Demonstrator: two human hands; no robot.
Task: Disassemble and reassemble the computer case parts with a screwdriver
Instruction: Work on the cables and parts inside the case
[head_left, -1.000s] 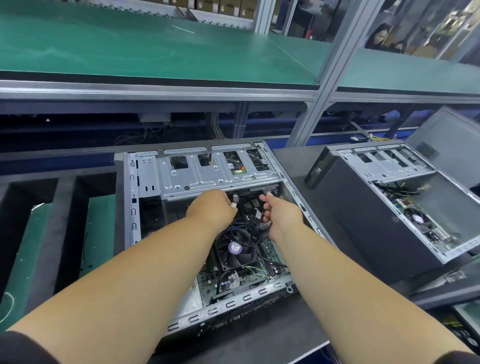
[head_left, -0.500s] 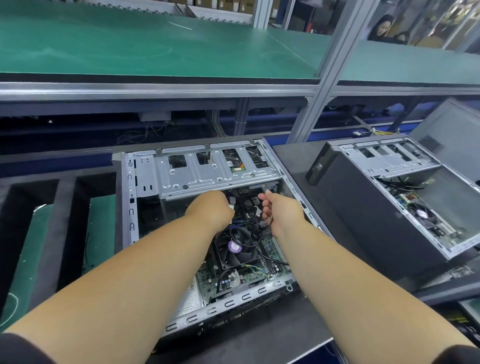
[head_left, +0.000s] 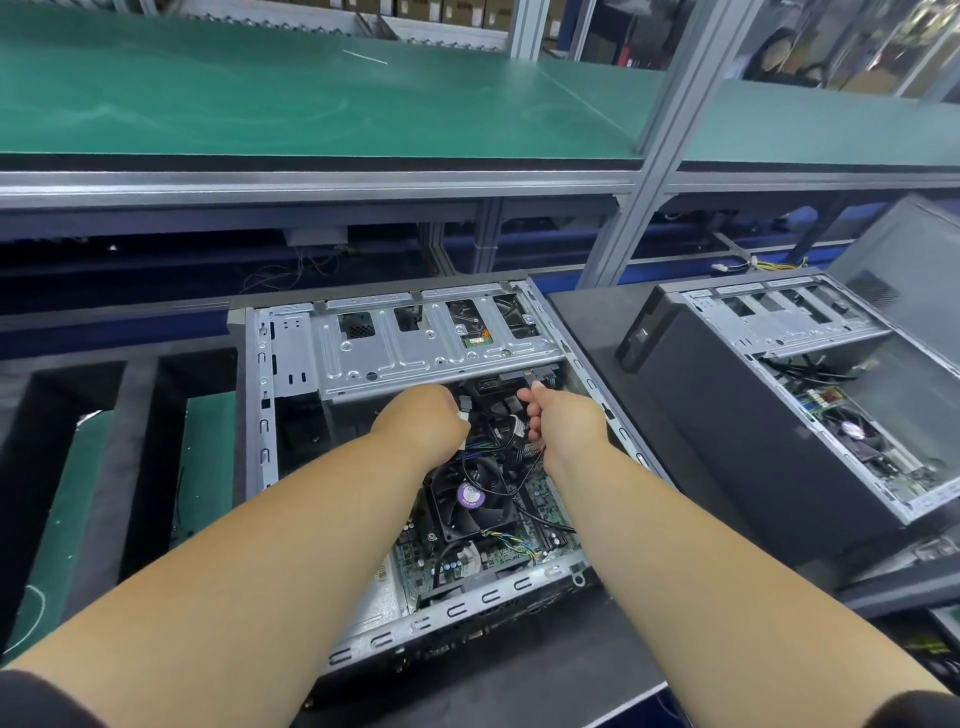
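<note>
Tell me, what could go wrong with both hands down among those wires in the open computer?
Judging from this view:
1. Both hands, left hand and right hand, grip the black cables; a hard tug could loosen a plug or damage a wire.
2. Loose cables lie across the fan and could snag it later.
3. The metal drive cage sits right above the knuckles; its edge might scrape them.

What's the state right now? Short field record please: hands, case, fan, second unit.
left hand: inside the open case, fingers curled around black cables
right hand: inside too, pinching cables just below the drive cage
open case: lying flat, side panel off
CPU fan: near the hands, untouched
second case: to the right, also open
screwdriver: not in view
</note>
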